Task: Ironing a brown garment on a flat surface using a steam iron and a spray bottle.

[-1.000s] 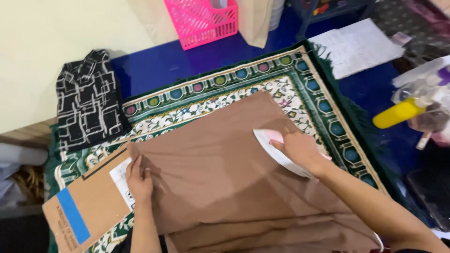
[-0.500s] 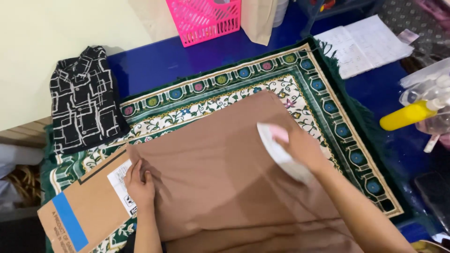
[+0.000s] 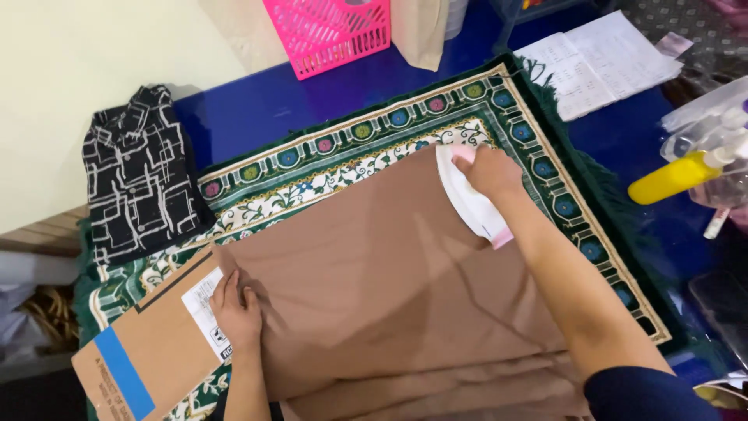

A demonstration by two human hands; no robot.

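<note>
Since the earlier frames the white and pink electric iron has travelled up the cloth from its middle toward the far top corner, while the left hand has stayed put at the near left edge. The right hand is closed around the iron's handle, pressing its sole on the plain brown fabric, which lies spread over a green patterned rug with a floral border on a blue surface. The left hand lies flat with fingers nearly straight, pinning the fabric's edge beside a flat brown cardboard sheet with a blue stripe and gripping nothing. This looks like mid-ironing; the next pass calls for keeping the cloth taut and steering the iron back over the remaining creases. The iron's sole and cord are hidden, the fabric's near end is cut off, and the bottles at right are blurred
</note>
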